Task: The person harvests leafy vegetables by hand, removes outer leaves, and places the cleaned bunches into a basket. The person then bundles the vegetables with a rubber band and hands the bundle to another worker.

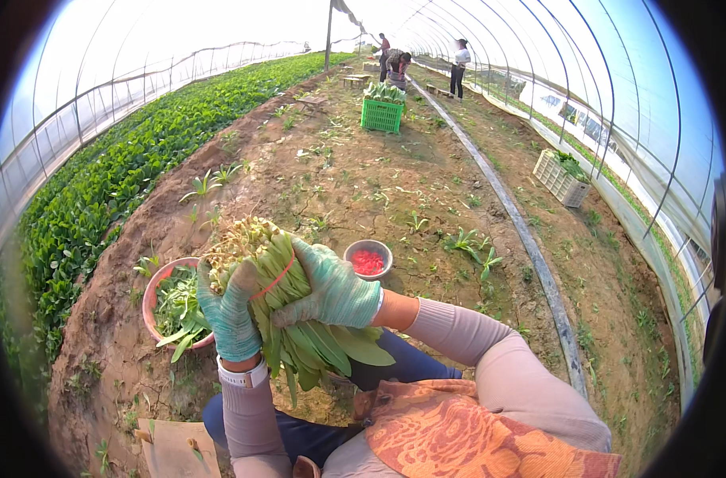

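Note:
Between my gloved hands is a thick bunch of leafy greens point(333, 349), its cut, rooty stem ends up and its leaves hanging toward my lap. A red rubber band point(277, 276) runs around the stems. My left hand point(231, 316), in a dirty green knit glove, grips the bunch near the stem ends. From the other side my right hand point(333, 293) clasps it just below the band. A small grey bowl of red rubber bands point(369, 263) stands on the soil beyond my right hand. Left of the bunch, a pink basin point(149, 299) holds loose leaves.
A green crate point(381, 116) full of greens stands ahead, a white crate point(560, 178) at right. A grey hose point(506, 203) runs lengthwise over the soil. Dense crop rows point(118, 161) lie left. Several people point(397, 63) are farther off. A wooden board point(177, 451) lies lower left.

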Motion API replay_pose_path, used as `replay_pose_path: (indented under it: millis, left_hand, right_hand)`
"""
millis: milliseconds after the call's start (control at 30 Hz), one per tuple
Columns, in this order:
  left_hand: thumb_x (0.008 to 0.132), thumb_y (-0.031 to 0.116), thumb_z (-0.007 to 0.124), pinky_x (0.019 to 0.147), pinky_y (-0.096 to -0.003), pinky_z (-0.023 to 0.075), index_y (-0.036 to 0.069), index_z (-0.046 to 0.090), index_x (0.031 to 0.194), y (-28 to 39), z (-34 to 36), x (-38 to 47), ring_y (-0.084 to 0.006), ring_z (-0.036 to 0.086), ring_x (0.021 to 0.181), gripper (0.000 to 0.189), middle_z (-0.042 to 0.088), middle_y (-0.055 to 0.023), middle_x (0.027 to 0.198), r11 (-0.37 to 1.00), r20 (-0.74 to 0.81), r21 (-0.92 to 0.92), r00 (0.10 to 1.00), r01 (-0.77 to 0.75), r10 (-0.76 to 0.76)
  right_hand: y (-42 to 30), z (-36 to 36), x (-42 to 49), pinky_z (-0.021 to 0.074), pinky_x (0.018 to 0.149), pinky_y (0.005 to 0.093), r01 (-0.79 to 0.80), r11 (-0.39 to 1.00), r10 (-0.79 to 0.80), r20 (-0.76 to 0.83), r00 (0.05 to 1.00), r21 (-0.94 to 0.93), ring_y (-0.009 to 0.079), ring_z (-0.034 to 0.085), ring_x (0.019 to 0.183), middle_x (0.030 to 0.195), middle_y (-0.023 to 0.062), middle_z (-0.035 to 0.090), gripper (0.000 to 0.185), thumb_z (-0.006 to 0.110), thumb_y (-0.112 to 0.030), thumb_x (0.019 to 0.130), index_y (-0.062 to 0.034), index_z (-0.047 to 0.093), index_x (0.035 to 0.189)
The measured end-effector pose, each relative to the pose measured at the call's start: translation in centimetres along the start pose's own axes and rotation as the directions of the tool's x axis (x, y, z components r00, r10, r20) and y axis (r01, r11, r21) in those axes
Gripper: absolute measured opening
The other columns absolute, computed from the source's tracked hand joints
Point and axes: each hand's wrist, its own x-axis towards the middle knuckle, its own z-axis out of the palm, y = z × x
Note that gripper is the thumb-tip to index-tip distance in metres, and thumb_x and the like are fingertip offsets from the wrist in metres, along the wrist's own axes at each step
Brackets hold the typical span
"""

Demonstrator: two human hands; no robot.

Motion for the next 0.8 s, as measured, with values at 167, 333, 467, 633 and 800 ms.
replay_pose_path:
  millis: [167, 333, 467, 633, 800]
  left_hand:
    - [0.086, 0.040, 0.068, 0.089, -0.0374, 0.0531, 0.000, 0.052, 0.127, 0.6, -0.6, 0.5, -0.0244, 0.064, 0.102, 0.059, 0.063, -0.0132, 0.113, 0.993, 0.046, -0.042, 0.993, 0.113, -0.111]
    - [0.089, 0.043, 0.062, 0.095, -0.0368, 0.0481, -0.001, 0.051, 0.130, 1.3, -1.0, 0.1, -0.0226, 0.059, 0.109, 0.061, 0.061, -0.0136, 0.117, 0.992, 0.128, -0.027, 0.985, 0.121, -0.117]
    - [0.092, 0.042, 0.060, 0.101, -0.0388, 0.0430, -0.004, 0.036, 0.141, 2.9, -2.3, 0.3, -0.0236, 0.055, 0.116, 0.071, 0.056, -0.0141, 0.128, 0.999, 0.356, -0.013, 0.934, 0.035, -0.028]
    - [0.080, 0.043, 0.075, 0.109, -0.0392, 0.0350, -0.003, 0.036, 0.143, 4.3, -4.7, 1.7, -0.0267, 0.045, 0.132, 0.088, 0.047, -0.0190, 0.141, 0.993, 0.414, 0.116, 0.908, 0.015, -0.062]
    - [0.080, 0.052, 0.073, 0.108, -0.0398, 0.0383, -0.004, 0.037, 0.143, 1.3, -5.0, 1.0, -0.0262, 0.048, 0.129, 0.091, 0.048, -0.0170, 0.141, 0.991, 0.641, 0.052, 0.757, 0.124, -0.128]
  right_hand:
    - [1.4, 0.7, 0.7, 0.0434, 0.101, 0.0388, 0.076, 0.963, -0.079, 0.001, 0.997, 0.260, 0.0339, 0.052, 0.122, 0.130, 0.0203, 0.055, 0.113, 0.091, -0.042, 0.056, -0.0019, 0.033, 0.144]
    - [0.7, 0.6, -0.2, 0.0389, 0.106, 0.0354, -0.037, 0.909, 0.030, 0.023, 0.999, 0.415, 0.0222, 0.044, 0.130, 0.139, 0.0145, 0.048, 0.114, 0.091, -0.030, 0.062, -0.0040, 0.022, 0.150]
    - [1.2, -1.4, -0.6, 0.0394, 0.107, 0.0353, -0.091, 0.740, 0.066, 0.063, 0.996, 0.666, 0.0195, 0.046, 0.127, 0.139, 0.0104, 0.047, 0.112, 0.090, -0.024, 0.067, -0.0040, 0.018, 0.151]
    - [0.8, -3.2, -2.1, 0.0431, 0.104, 0.0359, -0.155, 0.638, 0.103, 0.115, 0.988, 0.754, 0.0186, 0.051, 0.123, 0.140, 0.0096, 0.049, 0.110, 0.088, -0.036, 0.067, -0.0045, 0.023, 0.150]
    - [0.0, -1.7, -3.2, 0.0431, 0.103, 0.0342, -0.192, 0.611, 0.081, 0.181, 0.980, 0.768, 0.0171, 0.053, 0.121, 0.139, 0.0079, 0.050, 0.114, 0.087, -0.048, 0.065, -0.0043, 0.024, 0.150]
